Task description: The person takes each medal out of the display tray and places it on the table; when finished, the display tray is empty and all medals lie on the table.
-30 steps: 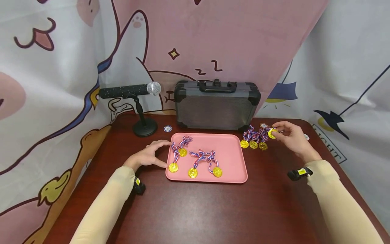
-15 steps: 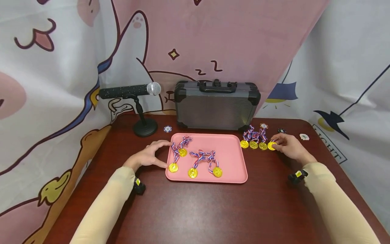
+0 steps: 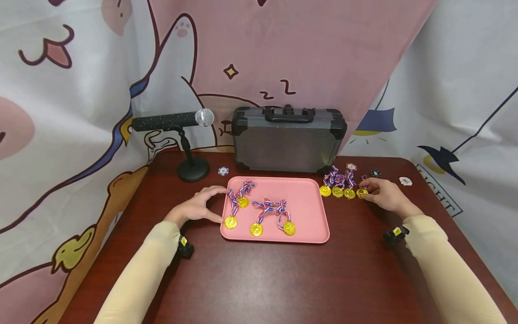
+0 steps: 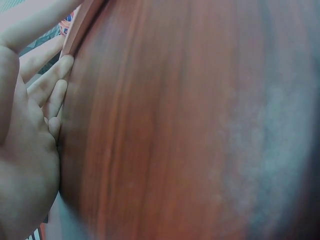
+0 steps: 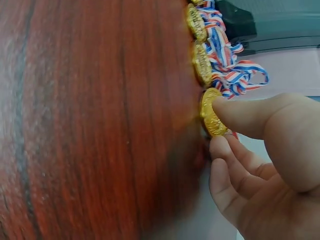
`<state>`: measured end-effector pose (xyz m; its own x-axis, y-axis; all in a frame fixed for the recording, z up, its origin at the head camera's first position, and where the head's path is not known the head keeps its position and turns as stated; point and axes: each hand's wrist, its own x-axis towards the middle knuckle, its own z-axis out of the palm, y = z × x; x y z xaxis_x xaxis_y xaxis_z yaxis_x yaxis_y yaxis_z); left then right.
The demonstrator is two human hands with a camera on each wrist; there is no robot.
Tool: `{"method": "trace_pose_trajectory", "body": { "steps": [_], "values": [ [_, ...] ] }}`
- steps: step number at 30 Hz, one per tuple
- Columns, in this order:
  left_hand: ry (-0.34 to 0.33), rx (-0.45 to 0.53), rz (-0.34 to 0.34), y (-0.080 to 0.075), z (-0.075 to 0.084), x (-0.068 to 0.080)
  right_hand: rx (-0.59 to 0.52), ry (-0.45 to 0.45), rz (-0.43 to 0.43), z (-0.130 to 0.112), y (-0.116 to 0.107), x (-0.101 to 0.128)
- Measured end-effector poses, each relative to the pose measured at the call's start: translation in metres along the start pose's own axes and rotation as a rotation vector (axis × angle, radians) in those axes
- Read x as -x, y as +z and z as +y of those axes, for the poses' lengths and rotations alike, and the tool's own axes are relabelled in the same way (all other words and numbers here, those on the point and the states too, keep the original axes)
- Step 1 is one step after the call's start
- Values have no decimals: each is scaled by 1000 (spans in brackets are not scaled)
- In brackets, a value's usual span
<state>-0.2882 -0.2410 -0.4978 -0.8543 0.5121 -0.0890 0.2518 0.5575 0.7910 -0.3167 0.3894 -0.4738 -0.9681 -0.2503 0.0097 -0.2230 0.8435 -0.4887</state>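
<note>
A pink tray (image 3: 308, 211) lies on the table with several gold medals on striped ribbons, one of them a front medal (image 3: 256, 230). My left hand (image 3: 193, 206) is at its left edge, thumb and fingers spread along the rim; in the left wrist view the extended fingers (image 4: 59, 92) reach the tray's side. To the tray's right, my right hand (image 3: 385, 195) pinches a gold medal (image 5: 212, 114) between thumb and fingers, low at the table. This medal ends a row beside three others, the closest being a neighbouring medal (image 3: 350, 194). My hand partly hides its ribbon.
A grey case (image 3: 288, 146) stands behind the tray. At the back left is a microphone (image 3: 171, 120) on a black stand. Poker chips lie about: a blue-white chip (image 3: 223, 171), an orange chip (image 3: 351, 166), a black chip (image 3: 375, 173) and a white chip (image 3: 405, 181). Printed cloth surrounds the table.
My right hand has brought the medal down and toward me, to the right end of the row, and has hardly moved since half a second ago. My left hand stays at the tray.
</note>
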Motion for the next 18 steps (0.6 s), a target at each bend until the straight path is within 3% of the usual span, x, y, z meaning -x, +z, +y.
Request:
{"method": "trace_pose_trajectory", "body": {
  "steps": [5,9,18],
  "values": [
    [-10,9,-2,0,-1,0,-12,-9,76,-7,0,2],
    [-7,11,0,0,-1,0,-75,-56,114,-28,7,0],
    [35,-18,9,0,1,0,-298,-245,-11,-98,44,-2]
  ]
}}
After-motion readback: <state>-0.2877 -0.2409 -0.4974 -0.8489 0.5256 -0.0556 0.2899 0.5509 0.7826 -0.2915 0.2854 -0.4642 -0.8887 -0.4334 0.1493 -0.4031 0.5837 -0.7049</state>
